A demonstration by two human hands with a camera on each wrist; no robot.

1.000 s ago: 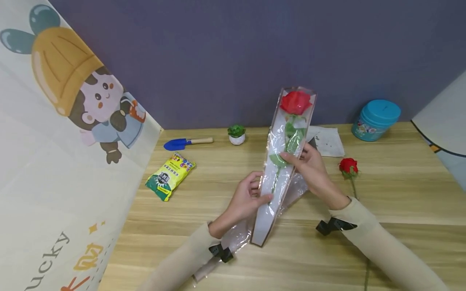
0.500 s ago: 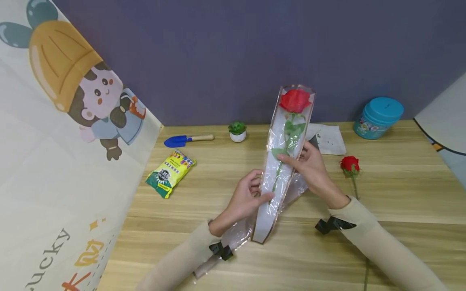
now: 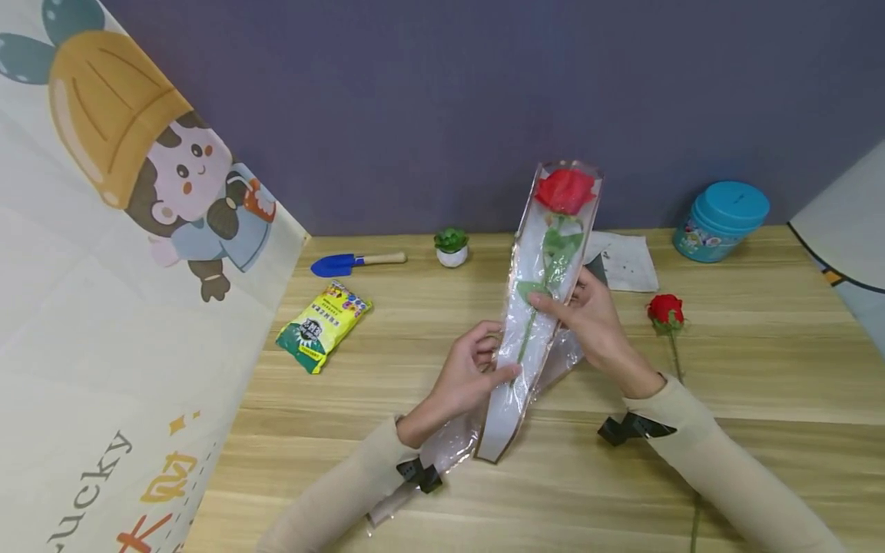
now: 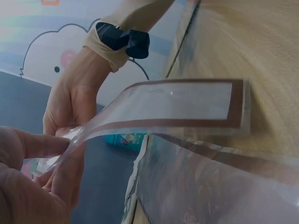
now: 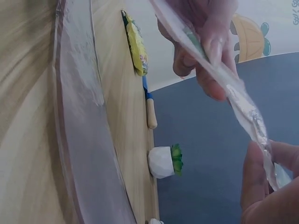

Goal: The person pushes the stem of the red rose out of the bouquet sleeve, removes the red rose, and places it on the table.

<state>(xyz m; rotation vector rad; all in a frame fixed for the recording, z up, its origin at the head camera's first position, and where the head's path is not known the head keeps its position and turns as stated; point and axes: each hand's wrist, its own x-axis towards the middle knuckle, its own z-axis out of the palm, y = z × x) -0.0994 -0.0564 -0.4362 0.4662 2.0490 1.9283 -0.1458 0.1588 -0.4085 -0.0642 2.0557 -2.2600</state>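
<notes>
Both hands hold 1 clear sleeve (image 3: 535, 307) with a red rose (image 3: 565, 190) inside, lifted off the table (image 3: 760, 369) and tilted so the bloom points away from the person. The left hand (image 3: 470, 376) pinches the sleeve's lower part between thumb and fingers. The right hand (image 3: 588, 315) grips it higher up, thumb on the front over the stem. A second clear sleeve (image 3: 449, 449) lies on the table beneath the first. Right of the held sleeve lies 1 loose rose (image 3: 665, 311); behind it, a white paper (image 3: 625, 265) (partly hidden). Left of the sleeve sit a small plant (image 3: 450, 249), a blue trowel (image 3: 346, 264) and a yellow bag (image 3: 325, 326); a teal tin (image 3: 722, 223) stands far right.
</notes>
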